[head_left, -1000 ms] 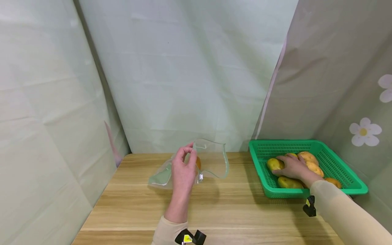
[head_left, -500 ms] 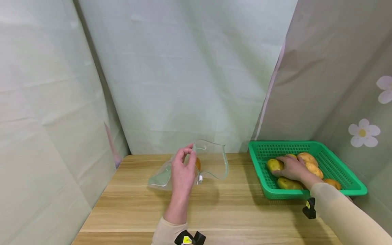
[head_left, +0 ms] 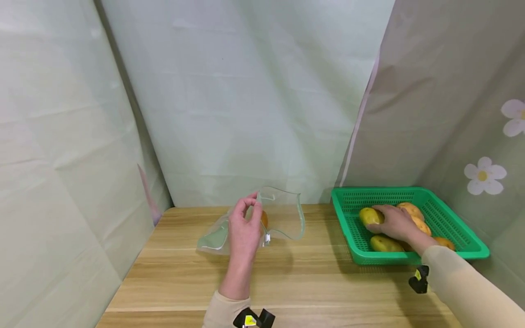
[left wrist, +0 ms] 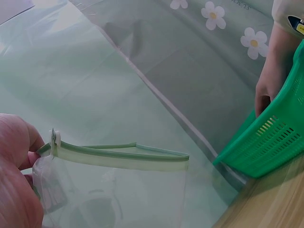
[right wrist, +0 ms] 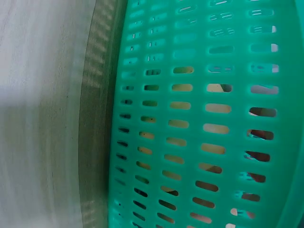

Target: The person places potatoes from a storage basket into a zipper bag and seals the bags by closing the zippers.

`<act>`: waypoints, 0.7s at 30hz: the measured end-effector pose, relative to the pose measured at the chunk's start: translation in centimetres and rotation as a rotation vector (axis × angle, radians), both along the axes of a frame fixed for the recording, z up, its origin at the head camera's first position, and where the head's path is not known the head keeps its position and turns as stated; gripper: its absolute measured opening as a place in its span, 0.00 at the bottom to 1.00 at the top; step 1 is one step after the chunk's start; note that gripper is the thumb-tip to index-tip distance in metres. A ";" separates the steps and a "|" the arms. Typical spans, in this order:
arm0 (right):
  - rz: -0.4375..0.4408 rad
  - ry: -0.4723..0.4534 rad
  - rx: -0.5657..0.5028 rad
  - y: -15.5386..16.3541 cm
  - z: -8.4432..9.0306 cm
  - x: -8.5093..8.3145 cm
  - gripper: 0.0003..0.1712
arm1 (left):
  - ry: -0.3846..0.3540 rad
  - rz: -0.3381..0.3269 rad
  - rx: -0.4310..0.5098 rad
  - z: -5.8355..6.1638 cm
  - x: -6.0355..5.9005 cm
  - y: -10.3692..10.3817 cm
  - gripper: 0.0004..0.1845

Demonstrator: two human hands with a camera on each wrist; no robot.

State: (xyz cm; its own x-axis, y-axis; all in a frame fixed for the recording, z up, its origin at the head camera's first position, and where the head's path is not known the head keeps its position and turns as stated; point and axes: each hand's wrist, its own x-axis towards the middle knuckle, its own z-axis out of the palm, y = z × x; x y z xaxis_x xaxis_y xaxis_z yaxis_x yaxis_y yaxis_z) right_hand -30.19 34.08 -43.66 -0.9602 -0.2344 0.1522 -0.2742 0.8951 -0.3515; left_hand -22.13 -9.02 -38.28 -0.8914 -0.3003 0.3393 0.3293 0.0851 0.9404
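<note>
My left hand [head_left: 244,230] pinches the edge of a clear zip bag [head_left: 285,214] between thumb and fingers. The bag stands on the table with its mouth gaping to the right, and a white slider [head_left: 268,238] sits at one end of its green-edged zip. Behind my fingers, an orange-brown rounded item [head_left: 264,220] shows inside the bag. Over the green basket [head_left: 463,257] on the right, my right hand [head_left: 395,222] reaches in and holds a yellow potato [head_left: 369,216]. In the right wrist view the basket wall [right wrist: 190,137] hides that hand.
Another yellow potato [head_left: 385,243] lies nearest the basket's front wall. Tan potatoes [head_left: 411,210] lie to the right of my hand, partly covered by it. Pale curtains [head_left: 254,136] enclose the wooden table [head_left: 184,282] at the back and sides.
The yellow potato under my right hand has shifted slightly to the right, with my fingers now further round it. My left hand and the bag stay as they were.
</note>
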 end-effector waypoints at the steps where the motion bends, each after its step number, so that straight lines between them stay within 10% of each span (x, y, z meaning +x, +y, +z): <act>1: -0.001 0.001 -0.001 0.0 0.1 0.0 0.46 | -0.001 -0.001 -0.001 0.0 0.0 0.0 0.09; 21: -0.013 -0.040 -0.115 -0.9 2.8 1.0 0.52 | -0.014 0.003 -0.007 0.2 -0.1 0.1 0.07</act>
